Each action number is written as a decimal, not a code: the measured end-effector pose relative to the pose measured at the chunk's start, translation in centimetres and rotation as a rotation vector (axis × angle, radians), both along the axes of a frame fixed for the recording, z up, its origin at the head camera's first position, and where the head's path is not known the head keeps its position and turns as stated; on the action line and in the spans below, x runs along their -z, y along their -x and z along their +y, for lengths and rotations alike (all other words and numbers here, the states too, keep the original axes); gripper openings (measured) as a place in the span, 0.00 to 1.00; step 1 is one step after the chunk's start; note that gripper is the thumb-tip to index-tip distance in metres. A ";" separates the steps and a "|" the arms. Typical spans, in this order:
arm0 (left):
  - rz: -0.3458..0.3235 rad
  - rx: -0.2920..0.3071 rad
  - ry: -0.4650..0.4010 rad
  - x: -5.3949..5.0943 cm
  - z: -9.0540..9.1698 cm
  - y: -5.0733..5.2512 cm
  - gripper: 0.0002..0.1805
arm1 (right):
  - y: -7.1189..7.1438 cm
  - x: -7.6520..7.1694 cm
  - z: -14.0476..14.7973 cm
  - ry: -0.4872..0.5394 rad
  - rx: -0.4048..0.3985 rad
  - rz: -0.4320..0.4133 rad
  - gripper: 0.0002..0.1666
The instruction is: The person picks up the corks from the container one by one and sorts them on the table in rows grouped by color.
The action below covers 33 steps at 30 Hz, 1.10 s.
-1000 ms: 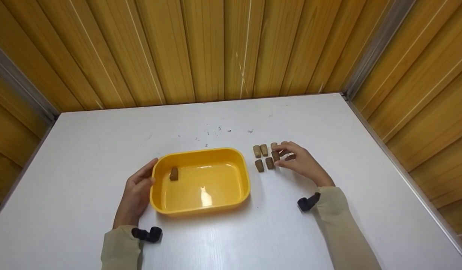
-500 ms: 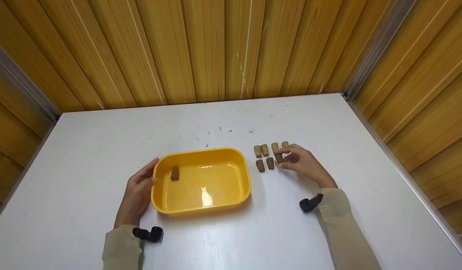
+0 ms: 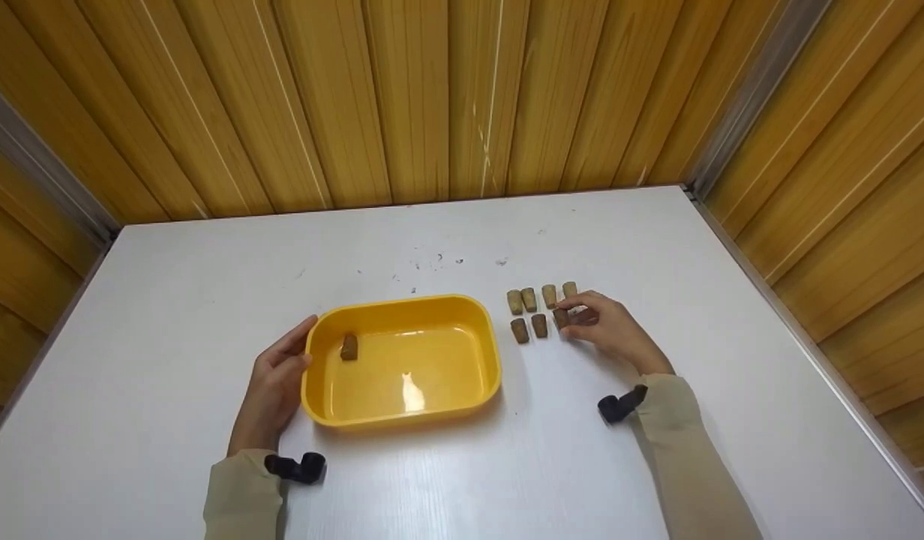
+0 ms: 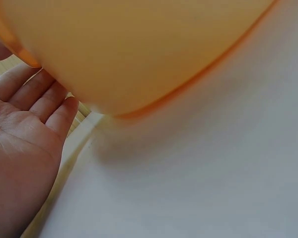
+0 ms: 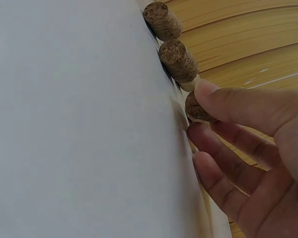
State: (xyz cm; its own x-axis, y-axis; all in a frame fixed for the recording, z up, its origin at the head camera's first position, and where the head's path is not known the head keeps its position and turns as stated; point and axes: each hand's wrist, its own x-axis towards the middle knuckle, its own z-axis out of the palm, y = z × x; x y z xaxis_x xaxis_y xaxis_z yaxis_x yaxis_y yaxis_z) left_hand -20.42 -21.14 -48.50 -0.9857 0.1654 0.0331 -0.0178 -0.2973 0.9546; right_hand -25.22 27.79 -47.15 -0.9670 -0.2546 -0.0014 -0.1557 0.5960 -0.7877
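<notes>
My left hand [image 3: 278, 382] holds the left wall of a yellow plastic tray [image 3: 402, 418], its thumb at the rim and its fingers along the outside. Inside the tray, toward the left, sits one brown cork [image 3: 349, 348]. Right of the tray, my right hand [image 3: 608, 330] pinches a dark cork stopper [image 3: 561, 319] between thumb and fingers, low at the table; the right wrist view shows the end of this cork [image 5: 197, 108]. It is at the right end of a front row, beside two other dark corks, one in the middle [image 3: 539, 325] and one at the left [image 3: 520, 331].
Behind the front row stand several lighter corks [image 3: 550, 295], the rightmost [image 3: 570, 289] close to my right fingers. The white table [image 3: 432, 480] has small dark marks beyond the tray. Wood-patterned panels [image 3: 417, 105] wall in the back and sides.
My right hand has shifted slightly right with the dark cork, aligning it with the front row. The rightmost light cork behind has come into view. The left hand and tray have stayed put.
</notes>
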 end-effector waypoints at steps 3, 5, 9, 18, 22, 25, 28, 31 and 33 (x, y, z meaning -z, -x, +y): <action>-0.001 -0.005 0.001 0.0 0.0 0.0 0.30 | 0.0 0.0 0.0 -0.007 0.023 -0.029 0.27; -0.001 -0.007 0.011 0.0 0.0 0.0 0.30 | -0.1 -0.1 -0.1 -0.011 0.037 -0.048 0.27; -0.005 -0.008 0.026 -0.1 0.0 0.0 0.31 | -0.1 0.0 -0.1 -0.027 0.045 -0.050 0.27; -0.019 -0.007 0.028 -0.1 0.1 0.0 0.31 | -0.1 0.0 -0.1 -0.042 0.041 -0.068 0.27; -0.029 -0.011 0.023 -0.1 0.0 0.0 0.31 | -0.1 0.2 -0.1 -0.057 0.043 -0.088 0.28; -0.022 -0.009 0.025 -0.1 0.0 -0.1 0.31 | -0.1 0.2 -0.1 -0.064 0.046 -0.102 0.28; -0.021 -0.009 0.031 -0.1 0.1 -0.1 0.31 | -0.1 0.2 -0.1 -0.067 0.038 -0.106 0.29; -0.025 -0.007 0.021 -0.1 0.1 0.0 0.31 | -0.1 0.1 -0.1 -0.062 0.046 -0.111 0.29; -0.025 -0.002 0.016 -0.1 0.1 0.0 0.31 | -0.1 0.1 0.0 -0.058 0.050 -0.116 0.30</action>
